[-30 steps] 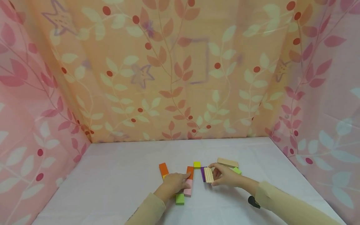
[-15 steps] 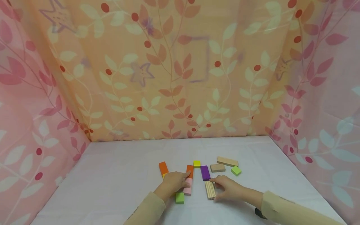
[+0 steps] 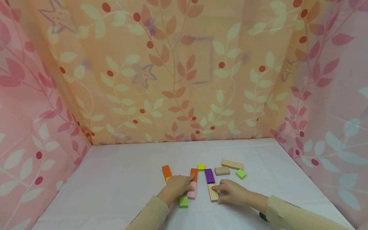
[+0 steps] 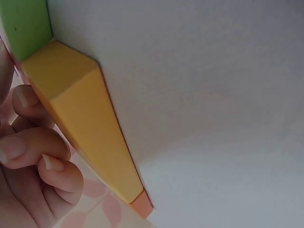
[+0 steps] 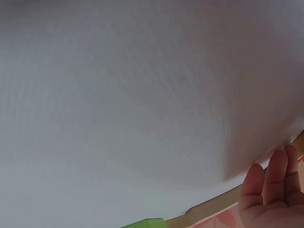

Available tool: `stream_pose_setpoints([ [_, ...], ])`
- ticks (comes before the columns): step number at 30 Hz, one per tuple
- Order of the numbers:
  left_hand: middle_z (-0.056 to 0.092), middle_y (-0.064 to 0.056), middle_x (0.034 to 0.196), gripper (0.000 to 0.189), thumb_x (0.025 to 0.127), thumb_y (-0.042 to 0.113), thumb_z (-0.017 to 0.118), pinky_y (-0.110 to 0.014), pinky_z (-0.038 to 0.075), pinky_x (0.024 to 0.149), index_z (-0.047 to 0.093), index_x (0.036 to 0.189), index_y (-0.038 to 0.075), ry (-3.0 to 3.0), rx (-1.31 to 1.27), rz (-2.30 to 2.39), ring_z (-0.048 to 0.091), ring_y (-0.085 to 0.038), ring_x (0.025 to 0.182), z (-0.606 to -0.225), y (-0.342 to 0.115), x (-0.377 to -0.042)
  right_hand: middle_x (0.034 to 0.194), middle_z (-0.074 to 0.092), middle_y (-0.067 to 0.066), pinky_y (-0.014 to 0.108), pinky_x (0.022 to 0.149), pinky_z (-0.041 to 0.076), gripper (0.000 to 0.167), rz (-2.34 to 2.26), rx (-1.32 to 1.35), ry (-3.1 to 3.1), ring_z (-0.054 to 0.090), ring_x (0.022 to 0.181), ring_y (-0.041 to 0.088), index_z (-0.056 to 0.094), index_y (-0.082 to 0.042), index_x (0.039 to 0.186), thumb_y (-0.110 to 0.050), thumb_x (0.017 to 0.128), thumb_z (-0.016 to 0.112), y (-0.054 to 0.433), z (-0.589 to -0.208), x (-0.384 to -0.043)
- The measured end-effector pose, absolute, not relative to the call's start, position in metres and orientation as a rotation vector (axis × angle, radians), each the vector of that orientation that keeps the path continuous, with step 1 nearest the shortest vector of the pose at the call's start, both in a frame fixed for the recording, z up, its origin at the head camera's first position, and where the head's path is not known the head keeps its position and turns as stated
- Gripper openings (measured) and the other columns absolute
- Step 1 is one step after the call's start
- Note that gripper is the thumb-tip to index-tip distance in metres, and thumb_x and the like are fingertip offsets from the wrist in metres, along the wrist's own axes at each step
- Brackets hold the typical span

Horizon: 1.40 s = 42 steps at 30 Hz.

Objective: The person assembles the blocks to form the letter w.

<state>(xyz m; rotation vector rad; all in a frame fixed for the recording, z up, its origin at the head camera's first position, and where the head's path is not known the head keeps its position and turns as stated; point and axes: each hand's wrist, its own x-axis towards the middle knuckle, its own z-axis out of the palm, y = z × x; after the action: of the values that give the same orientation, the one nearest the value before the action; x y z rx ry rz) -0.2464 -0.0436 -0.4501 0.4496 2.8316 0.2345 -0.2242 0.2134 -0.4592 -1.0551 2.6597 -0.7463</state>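
Observation:
In the head view, my right hand has a fingertip on top of a striped wooden block, its thumb by the near right corner. This block lies end to end with a purple block. My left hand rests over the left blocks, index fingertip on an orange block and thumb by a pink block. Its other fingers curl beside a long yellow block, mostly hidden from the head view. A green block adjoins the yellow one's near end; another orange block is at its far end.
A small yellow block lies between the orange and purple blocks. To the right are two plain wooden blocks, one short and one long, plus a green block. Patterned cloth encloses the white table.
My right hand has brought the striped block from beside the purple block down to the table at its near end, then nudged it slightly left and away. The left hand has stayed in place.

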Motion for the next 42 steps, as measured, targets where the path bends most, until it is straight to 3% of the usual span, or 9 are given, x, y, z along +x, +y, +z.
stream_pose_setpoints([
  [10, 0.066, -0.001, 0.122, 0.058, 0.087, 0.047, 0.067, -0.03, 0.045, 0.076, 0.053, 0.141, 0.029, 2.835, 0.471, 0.194, 0.056, -0.019, 0.093, -0.45, -0.041, -0.247, 0.076, 0.046, -0.01, 0.02, 0.06, 0.037, 0.051, -0.783, -0.943, 2.64, 0.04, 0.07, 0.001, 0.066, -0.006, 0.125, -0.03, 0.082, 0.077, 0.211, -0.457, -0.228],
  [19, 0.066, -0.002, 0.123, 0.058, 0.086, 0.043, 0.07, -0.032, 0.048, 0.085, 0.056, 0.139, 0.025, 2.858, 0.492, 0.24, 0.059, -0.019, 0.098, -0.445, -0.039, -0.245, 0.075, 0.047, -0.009, 0.02, 0.059, 0.037, 0.049, -0.798, -0.95, 2.632, 0.042, 0.069, 0.003, 0.066, -0.005, 0.124, -0.027, 0.082, 0.078, 0.212, -0.457, -0.231],
  [30, 0.069, -0.001, 0.105, 0.051, 0.089, 0.04, 0.069, -0.026, 0.043, 0.069, 0.059, 0.136, 0.026, 2.908, 0.612, 0.174, 0.056, -0.015, 0.083, -0.439, -0.033, -0.237, 0.078, 0.05, -0.01, 0.021, 0.061, 0.041, 0.047, -0.879, -0.914, 2.607, 0.044, 0.07, 0.003, 0.067, -0.005, 0.124, -0.025, 0.083, 0.078, 0.22, -0.457, -0.232],
  [38, 0.068, 0.002, 0.115, 0.058, 0.087, 0.047, 0.068, -0.036, 0.048, 0.082, 0.053, 0.14, 0.032, 2.869, 0.566, 0.316, 0.061, -0.018, 0.091, -0.438, -0.009, -0.235, 0.069, 0.046, -0.01, 0.022, 0.055, 0.037, 0.037, -0.952, -0.867, 2.768, 0.039, 0.063, 0.002, 0.068, 0.003, 0.115, -0.015, 0.084, 0.075, 0.247, -0.45, -0.235],
  [42, 0.067, 0.001, 0.121, 0.059, 0.085, 0.05, 0.068, -0.035, 0.049, 0.075, 0.055, 0.139, 0.032, 2.882, 0.512, 0.323, 0.063, -0.019, 0.096, -0.438, 0.005, -0.232, 0.07, 0.043, -0.006, 0.023, 0.055, 0.034, 0.04, -0.936, -0.755, 2.871, 0.038, 0.064, 0.006, 0.066, 0.003, 0.119, -0.013, 0.083, 0.076, 0.262, -0.444, -0.239],
])
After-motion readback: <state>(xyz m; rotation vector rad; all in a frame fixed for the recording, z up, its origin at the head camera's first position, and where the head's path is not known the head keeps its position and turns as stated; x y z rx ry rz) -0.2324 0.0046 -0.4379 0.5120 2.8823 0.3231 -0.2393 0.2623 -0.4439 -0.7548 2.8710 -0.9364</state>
